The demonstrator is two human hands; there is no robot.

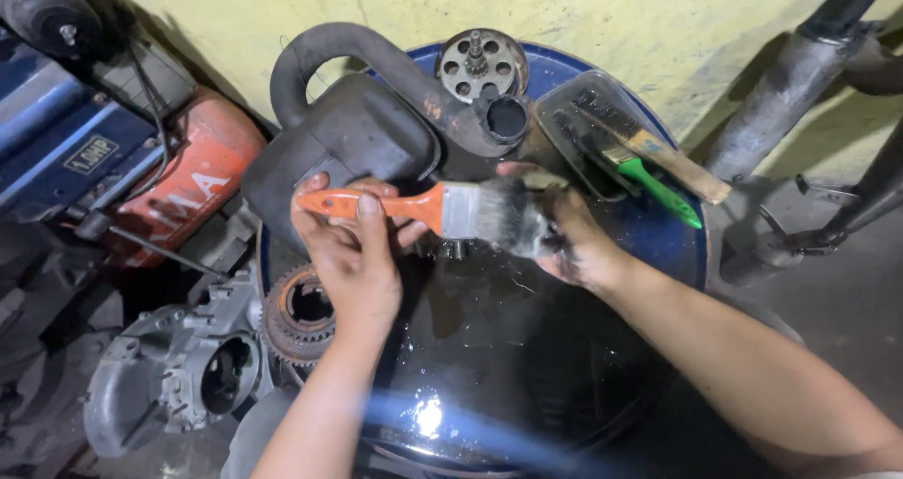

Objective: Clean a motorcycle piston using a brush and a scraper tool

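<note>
Head camera looks down on a blue drum [679, 244] whose wet, dark top serves as the work surface. Left hand [353, 253] is clamped around the orange handle of a paintbrush [442, 208], fingers wrapped over it and thumb along the top. Right hand [574, 239], blackened with grime, is closed on the dirty bristle end of the same brush, so the two hands are joined by the one tool, each gripping an opposite end.

The brush lies nearly level, its long axis running left to right across the view, handle toward the left hand and bristles toward the right. It hangs just above the drum top, in front of a black air-box with a curved hose [362, 112] that sits at the drum's far edge. Neither hand is nearer than the other, since both already hold it (the right hand covers part of the bristles, so how tightly it squeezes them cannot be told).

Behind the right hand a shallow tray [564, 112] holds two more brushes, one with a green handle [658, 189], one with a wooden handle [673, 162]. A round metal gear part [482, 63] rests near the wall. Engine parts [179, 376] lie on the floor to the left.
</note>
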